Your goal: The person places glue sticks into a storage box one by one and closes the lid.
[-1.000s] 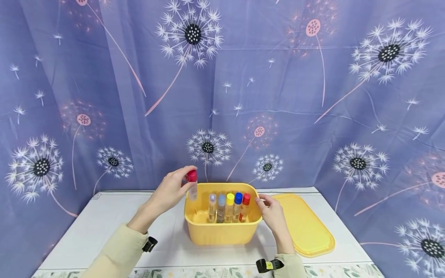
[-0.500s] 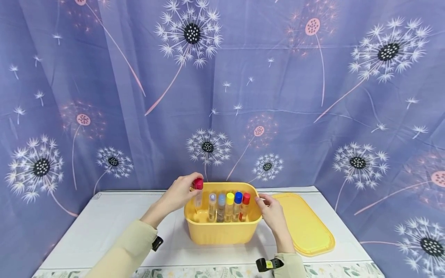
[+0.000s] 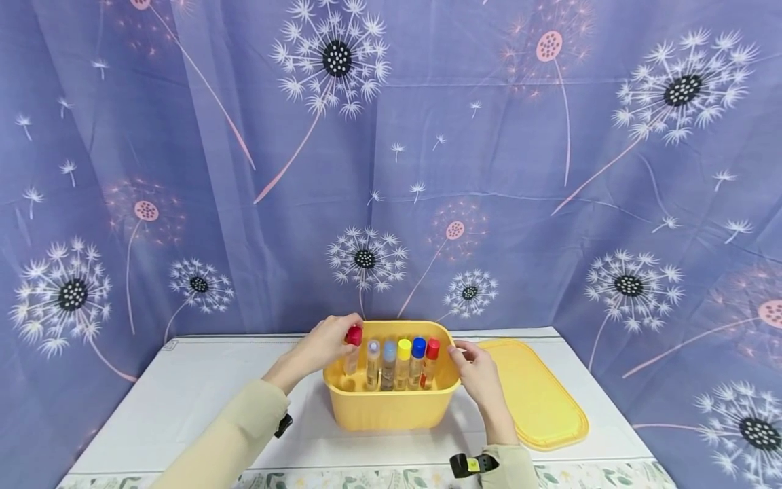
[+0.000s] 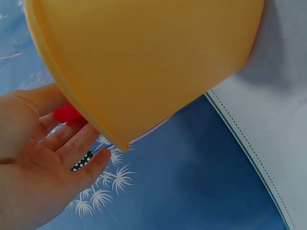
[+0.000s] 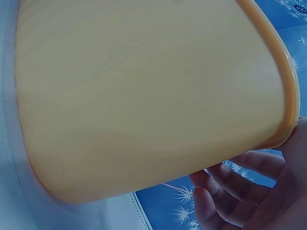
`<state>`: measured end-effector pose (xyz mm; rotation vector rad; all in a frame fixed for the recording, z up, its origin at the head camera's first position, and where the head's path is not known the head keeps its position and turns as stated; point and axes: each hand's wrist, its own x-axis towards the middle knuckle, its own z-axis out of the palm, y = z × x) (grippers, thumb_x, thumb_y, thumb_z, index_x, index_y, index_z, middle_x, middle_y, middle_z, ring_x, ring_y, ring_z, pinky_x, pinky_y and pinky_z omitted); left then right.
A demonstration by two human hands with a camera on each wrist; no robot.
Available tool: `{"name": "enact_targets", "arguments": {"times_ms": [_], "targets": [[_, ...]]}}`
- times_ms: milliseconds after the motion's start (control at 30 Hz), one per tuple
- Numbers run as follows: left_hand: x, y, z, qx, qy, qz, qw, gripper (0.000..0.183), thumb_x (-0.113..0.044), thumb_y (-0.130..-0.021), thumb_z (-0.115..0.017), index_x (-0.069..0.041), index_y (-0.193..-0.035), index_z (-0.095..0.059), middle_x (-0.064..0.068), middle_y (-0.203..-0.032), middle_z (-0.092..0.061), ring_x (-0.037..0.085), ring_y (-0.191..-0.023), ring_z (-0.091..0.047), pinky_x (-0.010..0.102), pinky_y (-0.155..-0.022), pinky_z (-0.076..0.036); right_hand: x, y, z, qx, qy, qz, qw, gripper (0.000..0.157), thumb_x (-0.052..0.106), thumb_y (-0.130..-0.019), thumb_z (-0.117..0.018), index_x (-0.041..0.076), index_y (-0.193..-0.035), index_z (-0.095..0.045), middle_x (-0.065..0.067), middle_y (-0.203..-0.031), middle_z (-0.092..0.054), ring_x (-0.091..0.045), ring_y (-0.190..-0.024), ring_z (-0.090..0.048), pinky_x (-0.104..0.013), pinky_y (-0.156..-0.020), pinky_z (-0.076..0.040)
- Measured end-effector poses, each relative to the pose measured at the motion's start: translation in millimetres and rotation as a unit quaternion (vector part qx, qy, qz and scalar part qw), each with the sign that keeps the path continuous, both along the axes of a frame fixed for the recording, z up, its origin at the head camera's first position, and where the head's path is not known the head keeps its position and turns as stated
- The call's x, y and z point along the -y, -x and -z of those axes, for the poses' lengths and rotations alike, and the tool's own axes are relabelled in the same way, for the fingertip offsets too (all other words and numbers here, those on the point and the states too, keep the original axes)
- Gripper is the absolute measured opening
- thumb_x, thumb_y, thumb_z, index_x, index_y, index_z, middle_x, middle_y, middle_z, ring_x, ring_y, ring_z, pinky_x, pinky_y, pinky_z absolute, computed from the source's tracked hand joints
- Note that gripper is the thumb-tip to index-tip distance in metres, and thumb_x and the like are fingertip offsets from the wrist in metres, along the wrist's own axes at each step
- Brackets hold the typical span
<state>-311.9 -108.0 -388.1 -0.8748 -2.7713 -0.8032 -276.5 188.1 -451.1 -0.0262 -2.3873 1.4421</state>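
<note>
My left hand (image 3: 322, 343) holds a slim clear bottle (image 3: 351, 360) by its red cap, upright inside the left end of the yellow plastic box (image 3: 391, 411). Whether the bottle touches the box floor I cannot tell. Beside it stands a row of similar bottles, capped in pale lilac (image 3: 373, 367), grey-blue (image 3: 388, 367), yellow (image 3: 403, 367), blue (image 3: 417, 363) and red (image 3: 431, 363). At the box's right end, my right hand (image 3: 479, 377) grips the rim, thumb on top. In the left wrist view the box wall (image 4: 144, 57) hides all but the red cap (image 4: 68, 114).
A flat yellow lid (image 3: 540, 401) lies on the white table (image 3: 201, 401), right of the box. Behind the table hangs a blue curtain (image 3: 421, 156) with dandelion prints. Black straps are on both sleeves.
My left hand has moved right and down, lowering the red-capped bottle from above the left rim into the box, next to the lilac-capped one. The right hand has stayed on the rim.
</note>
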Motion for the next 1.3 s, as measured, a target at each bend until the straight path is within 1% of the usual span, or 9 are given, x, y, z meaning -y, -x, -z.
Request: {"name": "enact_targets", "arguments": {"times_ms": [167,267,367,500,633,867,967,1167,1300], "targets": [[-2,4.3,3.8,-0.021,0.03,0.038,0.9986,0.024,0.006,-0.08,-0.075,-0.006,-0.095,-0.061,-0.004,-0.075,-0.056,0.013,-0.068,-0.053,0.028,-0.063,-0.048,0,1.0,-0.1,0.011,0.007,-0.006,1.0,0.026,0.019,-0.096,-0.064,0.001,-0.112,-0.07,-0.012,-0.088,-0.068,-0.02,-0.073,-0.061,-0.029,-0.061,-0.051],[-3,4.6,3.7,-0.019,0.039,0.05,0.9978,0.022,0.006,-0.081,-0.073,-0.007,-0.094,-0.06,-0.003,-0.074,-0.057,0.013,-0.067,-0.053,0.027,-0.062,-0.047,0,2.2,0.5,0.015,0.008,-0.007,1.0,0.025,0.019,-0.096,-0.064,0.001,-0.112,-0.07,-0.011,-0.088,-0.068,-0.019,-0.072,-0.06,-0.029,-0.061,-0.051],[-5,4.0,2.5,-0.008,0.045,0.058,0.9973,0.02,0.008,-0.083,-0.07,-0.006,-0.093,-0.06,-0.002,-0.074,-0.057,0.013,-0.066,-0.052,0.027,-0.061,-0.047,0,3.2,0.7,0.016,0.008,-0.005,1.0,0.025,0.019,-0.096,-0.064,0.002,-0.112,-0.07,-0.011,-0.088,-0.068,-0.02,-0.072,-0.061,-0.03,-0.062,-0.051],[-6,3.8,1.0,0.016,0.063,0.057,0.9963,0.022,0.011,-0.08,-0.068,-0.005,-0.093,-0.061,0.0,-0.074,-0.056,0.014,-0.065,-0.052,0.027,-0.06,-0.047,1,3.9,0.7,0.02,0.005,-0.001,1.0,0.025,0.02,-0.096,-0.064,0.003,-0.113,-0.07,-0.012,-0.09,-0.068,-0.02,-0.074,-0.061,-0.03,-0.063,-0.052],[-9,4.7,0.7,0.035,0.08,0.047,0.9951,0.025,0.011,-0.079,-0.072,-0.005,-0.095,-0.061,-0.001,-0.077,-0.056,0.014,-0.069,-0.053,0.028,-0.063,-0.048,2,3.5,0.7,0.017,0.005,-0.003,1.0,0.026,0.02,-0.096,-0.064,0.002,-0.113,-0.07,-0.012,-0.09,-0.068,-0.021,-0.075,-0.062,-0.03,-0.063,-0.052],[-11,7.3,2.7,0.062,0.086,0.033,0.9938,0.025,0.012,-0.08,-0.07,-0.007,-0.094,-0.062,0.002,-0.077,-0.058,0.015,-0.069,-0.052,0.029,-0.063,-0.048,3,1.1,-0.9,0.02,0.006,-0.006,1.0,0.027,0.021,-0.096,-0.063,0.001,-0.114,-0.069,-0.017,-0.094,-0.069,-0.022,-0.077,-0.062,-0.029,-0.064,-0.052],[-13,8.1,4.4,0.057,0.088,0.037,0.9938,0.025,0.011,-0.08,-0.071,-0.007,-0.093,-0.062,0.002,-0.078,-0.058,0.015,-0.069,-0.052,0.029,-0.063,-0.047,1,0.0,-1.6,0.022,0.008,-0.003,1.0,0.027,0.02,-0.096,-0.063,0.001,-0.115,-0.069,-0.02,-0.096,-0.068,-0.024,-0.077,-0.063,-0.031,-0.064,-0.053],[-15,8.9,8.3,0.012,0.097,0.046,0.9942,0.027,0.011,-0.076,-0.074,-0.007,-0.092,-0.062,0.001,-0.076,-0.058,0.016,-0.071,-0.052,0.029,-0.065,-0.047,-1,-0.1,-1.8,0.02,0.011,0.001,1.0,0.027,0.018,-0.096,-0.063,0.0,-0.115,-0.069,-0.021,-0.096,-0.068,-0.026,-0.076,-0.063,-0.033,-0.063,-0.054],[-14,9.1,9.1,0.011,0.101,0.039,0.9941,0.026,0.011,-0.076,-0.075,-0.006,-0.092,-0.063,0.001,-0.077,-0.058,0.017,-0.073,-0.053,0.031,-0.067,-0.047,0,0.9,-1.0,0.024,0.016,0.0,1.0,0.027,0.019,-0.096,-0.063,0.0,-0.115,-0.069,-0.021,-0.097,-0.068,-0.023,-0.075,-0.062,-0.032,-0.062,-0.053]]}}
